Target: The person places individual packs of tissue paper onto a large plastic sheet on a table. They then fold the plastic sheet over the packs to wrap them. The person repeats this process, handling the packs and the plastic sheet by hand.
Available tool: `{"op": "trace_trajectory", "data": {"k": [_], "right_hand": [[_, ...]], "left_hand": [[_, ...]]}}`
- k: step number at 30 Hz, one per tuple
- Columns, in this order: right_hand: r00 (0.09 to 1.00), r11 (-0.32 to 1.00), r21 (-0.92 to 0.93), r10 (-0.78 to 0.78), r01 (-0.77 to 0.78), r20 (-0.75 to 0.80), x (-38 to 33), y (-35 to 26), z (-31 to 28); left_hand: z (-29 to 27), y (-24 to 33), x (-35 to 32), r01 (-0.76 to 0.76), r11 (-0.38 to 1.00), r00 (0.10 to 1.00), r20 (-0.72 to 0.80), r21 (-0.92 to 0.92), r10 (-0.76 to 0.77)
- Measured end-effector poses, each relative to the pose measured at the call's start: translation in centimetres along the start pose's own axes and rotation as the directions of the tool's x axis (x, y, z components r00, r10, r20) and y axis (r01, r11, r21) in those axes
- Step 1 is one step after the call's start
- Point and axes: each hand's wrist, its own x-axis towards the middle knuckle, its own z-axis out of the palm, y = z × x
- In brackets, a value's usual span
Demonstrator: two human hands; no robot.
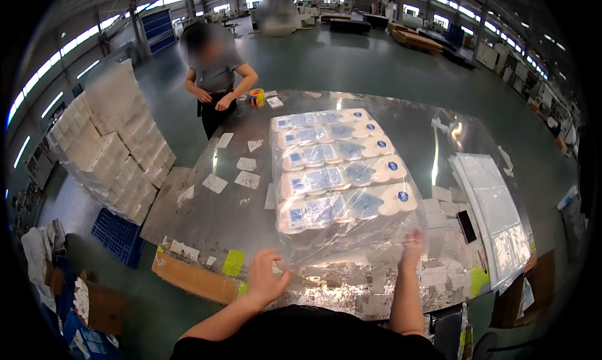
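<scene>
A large clear plastic bag (342,172) filled with five white paper-roll packs bearing blue labels lies lengthwise on the shiny metal counter (401,125), its open end toward the person. The left hand (266,277) rests at the near left corner of the bag, fingers spread and pressing on the loose plastic film. The right hand (412,242) is at the near right corner of the bag, fingers raised and curled into the film; whether it truly pinches the plastic I cannot tell. Right of the bag lies a stack of flat clear plastic bags (492,212), with a black phone (466,226) between it and the bag. Small white paper labels (247,179) are scattered left of the bag. Beyond the bag's far left, another person in a grey shirt (216,78) stands at the counter.
</scene>
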Motion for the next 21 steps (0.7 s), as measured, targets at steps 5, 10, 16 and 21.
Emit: {"op": "trace_trajectory", "data": {"k": [5, 10, 16, 21], "right_hand": [[0.774, 0.603, -0.796, -0.478, -0.055, -0.415, 4.0, 0.1, -4.7], [0.956, 0.947, -0.284, -0.213, 0.151, -0.203, 10.1, 4.8, -7.0], [0.967, 0.992, 0.048, 0.107, -0.121, 0.23, 6.2, 7.5, -1.3], [0.874, 0.941, 0.159, 0.203, -0.299, 0.442, 0.6, 4.3, 1.1]], "left_hand": [[2.5, -3.2, -2.6, 0.333, 0.934, 0.932, 0.197, -0.133, -0.304], [5.1, -0.7, -2.3, 0.248, 0.969, 0.9, 0.37, 0.0, -0.23], [8.9, -5.0, -1.7, 0.569, 0.606, 0.805, 0.228, -0.556, -0.547], [8.3, -11.9, -2.6, 0.445, -0.058, 0.605, 0.348, -0.894, -0.716]]}}
